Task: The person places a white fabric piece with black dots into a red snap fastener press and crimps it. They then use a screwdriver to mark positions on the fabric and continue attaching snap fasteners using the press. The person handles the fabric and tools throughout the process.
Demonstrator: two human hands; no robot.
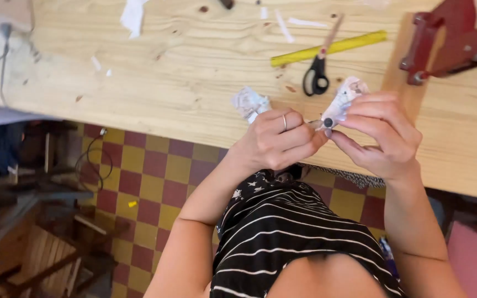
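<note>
My left hand (274,140) is closed in a fist around a crumpled piece of printed paper (249,102), whose end sticks out above the fingers. My right hand (379,135) pinches another folded piece of printed paper (344,99) that has a small dark round part (328,122) at its lower end. Both hands meet over the front edge of a pale wooden table (183,77). A thin short thing seems to run between the two hands; I cannot tell what it is.
Black-handled scissors (318,72) and a yellow ruler (329,48) lie on the table behind the hands. A red metal vice (448,38) sits at the far right. White paper scraps (133,15) are scattered about. Below the table lies a red and yellow tiled floor (144,176), with wooden furniture (40,243) at the left.
</note>
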